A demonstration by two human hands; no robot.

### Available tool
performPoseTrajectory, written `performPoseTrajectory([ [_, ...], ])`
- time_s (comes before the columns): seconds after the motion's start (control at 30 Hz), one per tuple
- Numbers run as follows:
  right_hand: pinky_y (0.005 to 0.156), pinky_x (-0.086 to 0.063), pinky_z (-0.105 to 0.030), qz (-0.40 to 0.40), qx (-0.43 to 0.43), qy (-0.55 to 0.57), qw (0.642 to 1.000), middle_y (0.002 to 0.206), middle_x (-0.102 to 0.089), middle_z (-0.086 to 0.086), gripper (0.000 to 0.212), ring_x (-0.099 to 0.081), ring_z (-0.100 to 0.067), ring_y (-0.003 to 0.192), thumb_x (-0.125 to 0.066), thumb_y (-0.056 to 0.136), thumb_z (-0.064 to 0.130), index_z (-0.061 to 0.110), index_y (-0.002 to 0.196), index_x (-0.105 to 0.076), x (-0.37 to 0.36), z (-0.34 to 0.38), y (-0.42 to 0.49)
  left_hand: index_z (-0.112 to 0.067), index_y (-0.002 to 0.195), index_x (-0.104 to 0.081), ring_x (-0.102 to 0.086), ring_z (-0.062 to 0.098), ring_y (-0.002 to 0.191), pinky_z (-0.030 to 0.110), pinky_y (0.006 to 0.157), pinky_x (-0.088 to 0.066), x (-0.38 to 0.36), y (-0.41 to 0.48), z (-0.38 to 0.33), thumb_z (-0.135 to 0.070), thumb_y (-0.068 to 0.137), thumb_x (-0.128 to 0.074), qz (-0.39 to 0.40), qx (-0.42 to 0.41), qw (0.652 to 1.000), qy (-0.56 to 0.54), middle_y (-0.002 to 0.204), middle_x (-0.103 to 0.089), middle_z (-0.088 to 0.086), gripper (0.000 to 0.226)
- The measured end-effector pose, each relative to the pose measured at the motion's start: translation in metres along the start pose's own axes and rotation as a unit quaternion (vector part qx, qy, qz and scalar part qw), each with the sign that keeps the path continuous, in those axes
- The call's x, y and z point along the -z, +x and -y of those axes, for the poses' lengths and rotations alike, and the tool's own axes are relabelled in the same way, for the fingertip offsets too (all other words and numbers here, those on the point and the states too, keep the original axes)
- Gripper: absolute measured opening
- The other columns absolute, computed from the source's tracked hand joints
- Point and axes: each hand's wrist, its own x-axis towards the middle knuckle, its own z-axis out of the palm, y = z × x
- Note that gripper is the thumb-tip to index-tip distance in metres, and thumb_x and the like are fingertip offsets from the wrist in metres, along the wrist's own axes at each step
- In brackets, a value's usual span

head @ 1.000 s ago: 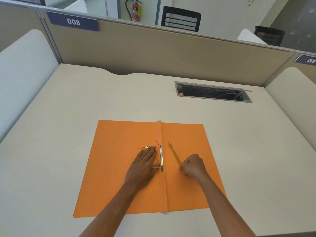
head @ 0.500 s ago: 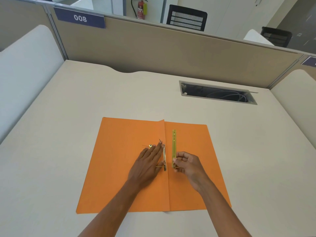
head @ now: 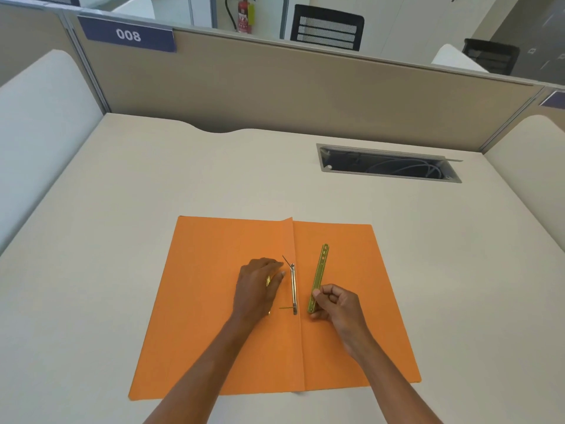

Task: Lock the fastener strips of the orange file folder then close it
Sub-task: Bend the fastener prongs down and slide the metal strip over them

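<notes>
Folder: the orange file folder (head: 220,316) lies open and flat on the desk (head: 122,240), lower centre of the frame, its crease running up the middle. I judge it thin card: light, flexible, easy to crease, likely to slide on the smooth desktop unless pinned.

Fastener base: a silver base strip (head: 294,290) sits along the crease, centre of the frame. Two thin prongs (head: 286,261) stick out, one raised at the upper end, one lying left at the lower end. I judge them soft metal that bends by fingertip and may be sharp at the tips.

Locking bar: the gold locking bar (head: 318,278) lies on the right leaf, just right of the crease, tilted slightly, its upper end further right. It appears stiff, narrow and light; the best hold is a pinch at one end, which keeps the holes clear for the prongs.

Right hand: my right hand (head: 333,304) is curled, thumb and fingers pinching the lower end of the locking bar. Forearm enters from the lower right of the frame.

Left hand: my left hand (head: 258,286) rests palm down on the left leaf, fingers loosely bent, tips near the upper prong. A gold glint shows beneath the fingers; I cannot tell whether it is held. Forearm enters from the bottom centre.

Status: the bar is not yet on the prongs; the folder is not yet closed.

Surroundings: a cable tray (head: 388,163) is recessed in the desk at upper right, well apart from the folder.
</notes>
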Motion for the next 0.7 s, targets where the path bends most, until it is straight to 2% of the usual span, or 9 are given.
performPoseTrajectory([
  [0.1, 0.060, -0.059, -0.033, 0.003, 0.003, -0.001, 1.000, 0.075, -0.064, -0.015, 0.016, -0.063, -0.021, 0.063, -0.068, 0.089, 0.011, -0.005, 0.086, -0.070, 0.000, -0.002, 0.003, -0.020, 0.100, -0.074, -0.061, 0.016, 0.094, 0.028, 0.083, -0.033, -0.006, 0.004, -0.008, -0.031, 0.090, -0.057, -0.022, -0.045, 0.998, 0.041, 0.097, -0.072, -0.005, 0.023],
  [0.2, 0.058, -0.059, -0.031, 0.011, 0.002, -0.006, 1.000, 0.074, -0.063, -0.017, 0.017, -0.062, -0.021, 0.062, -0.068, 0.089, 0.011, -0.006, 0.085, -0.069, 0.001, -0.004, 0.005, -0.021, 0.095, -0.074, -0.062, 0.016, 0.090, 0.029, 0.081, -0.033, -0.009, 0.006, -0.013, -0.029, 0.093, -0.055, -0.040, -0.049, 0.997, 0.052, 0.093, -0.073, -0.008, 0.021],
  [0.33, 0.055, -0.058, -0.028, 0.027, 0.003, -0.015, 1.000, 0.074, -0.063, -0.017, 0.014, -0.061, -0.017, 0.061, -0.068, 0.089, 0.009, -0.005, 0.085, -0.070, 0.000, -0.004, 0.007, -0.019, 0.094, -0.073, -0.063, 0.019, 0.087, 0.033, 0.081, -0.036, -0.007, 0.007, -0.014, -0.029, 0.094, -0.051, -0.023, -0.060, 0.993, 0.096, 0.093, -0.073, -0.005, 0.024],
  [0.57, 0.056, -0.059, -0.030, 0.050, 0.005, -0.034, 0.998, 0.061, -0.059, 0.000, 0.011, -0.057, -0.010, 0.058, -0.068, 0.088, 0.007, 0.004, 0.078, -0.068, 0.001, 0.000, 0.008, -0.013, 0.101, -0.070, -0.063, 0.023, 0.088, 0.032, 0.078, -0.035, -0.008, 0.005, -0.011, -0.027, 0.088, -0.058, -0.004, -0.056, 0.994, 0.094, 0.098, -0.071, 0.001, 0.023],
  [0.7, 0.056, -0.060, -0.030, 0.052, 0.004, -0.034, 0.998, 0.058, -0.061, 0.005, 0.012, -0.059, -0.009, 0.056, -0.068, 0.089, 0.006, 0.005, 0.077, -0.069, 0.002, 0.003, 0.006, -0.013, 0.104, -0.067, -0.057, 0.020, 0.095, 0.031, 0.081, -0.036, -0.010, -0.005, -0.005, -0.034, 0.091, -0.049, 0.003, -0.064, 0.996, 0.069, 0.107, -0.065, -0.001, 0.030],
])
